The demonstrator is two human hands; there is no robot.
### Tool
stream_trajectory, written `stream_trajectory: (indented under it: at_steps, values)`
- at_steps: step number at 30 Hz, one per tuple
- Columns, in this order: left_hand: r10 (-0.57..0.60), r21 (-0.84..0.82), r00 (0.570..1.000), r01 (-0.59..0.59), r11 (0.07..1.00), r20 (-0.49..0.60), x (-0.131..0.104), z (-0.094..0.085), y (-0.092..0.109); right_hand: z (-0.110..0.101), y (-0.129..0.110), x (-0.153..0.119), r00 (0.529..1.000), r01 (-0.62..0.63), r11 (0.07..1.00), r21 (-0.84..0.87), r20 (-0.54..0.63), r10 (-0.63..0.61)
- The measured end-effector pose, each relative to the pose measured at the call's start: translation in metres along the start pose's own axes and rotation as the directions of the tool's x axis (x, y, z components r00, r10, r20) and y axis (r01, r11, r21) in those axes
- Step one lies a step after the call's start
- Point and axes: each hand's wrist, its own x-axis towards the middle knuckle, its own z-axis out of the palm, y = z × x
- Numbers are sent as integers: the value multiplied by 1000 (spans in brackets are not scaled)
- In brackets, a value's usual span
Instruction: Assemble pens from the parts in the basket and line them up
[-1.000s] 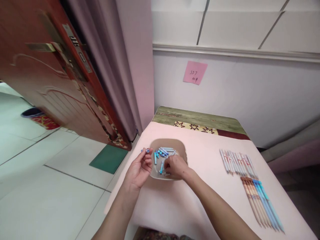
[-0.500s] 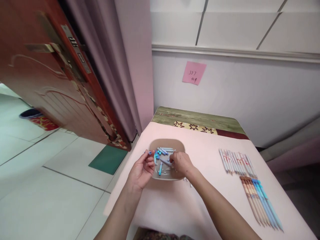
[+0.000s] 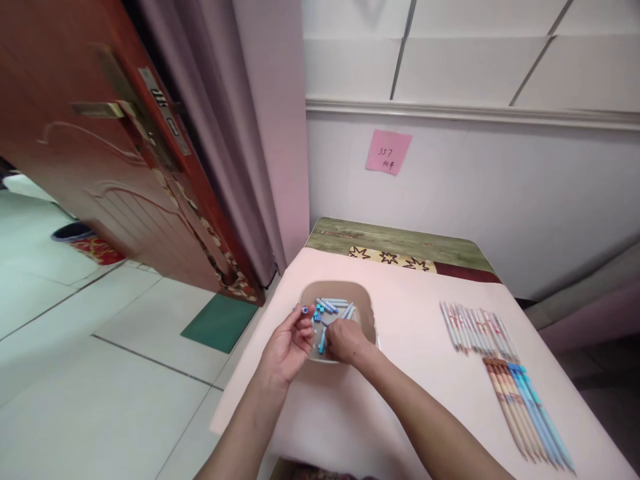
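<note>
My left hand is at the left rim of a beige plastic bin. Its thumb and forefinger pinch a small blue pen part with a round end; the other fingers curl in loosely. Inside the bin is my right hand, fingers closed and pointing down, and what they hold is hidden. Around it in the bin lie light blue pen barrels, a cluster of small turquoise and blue pieces and a bright blue pen tube.
On the pink-covered table, a row of whitish pens lies to the right. Nearer is a row of brown-topped and blue-topped pens. A pink note is on the wall behind; a red-brown door stands at left.
My right hand has moved left and slightly toward me within the bin, uncovering pale barrels near its right side. My left hand still pinches the small blue part.
</note>
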Motion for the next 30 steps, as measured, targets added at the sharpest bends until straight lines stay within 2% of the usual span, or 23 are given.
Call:
stream_trajectory:
  at_steps: [4,9,11,12,14,16,17,19,23,25,28,30]
  values:
    - [-8,1,1000,8,1000,-15,-1,0,-2,-7,3,-2,998,4,996,84,-58,1]
    - [-36,71,999,36,997,2,5,-8,-16,-29,22,-20,967,7,958,288,-246,67]
    - [-66,88,998,64,994,21,8,-10,-25,-35,27,-30,948,44,905,423,-305,96]
    - [-82,91,996,79,993,33,10,-11,-29,-36,28,-36,936,85,842,533,-333,116]
    - [-107,93,993,102,990,57,12,-10,-38,-36,28,-45,914,200,622,757,-373,160]
    - [-121,96,990,113,989,72,12,-8,-44,-34,26,-51,903,285,407,868,-386,190]
    - [-124,97,989,117,988,77,12,-7,-47,-34,25,-54,898,302,377,875,-394,194]
    - [-127,99,989,119,988,78,11,-6,-50,-33,23,-57,873,320,437,841,-441,208]
    - [-143,92,988,138,986,55,10,-9,-54,-35,19,-61,800,324,692,645,-578,164]
    - [-149,87,987,144,986,58,10,-10,-55,-37,17,-62,786,314,760,569,-605,128]
    - [-139,98,987,131,987,78,10,-10,-56,-40,17,-62,811,283,755,591,-568,141]
    - [-139,119,986,128,985,90,9,-8,-56,-43,20,-59,865,259,671,695,-476,158]
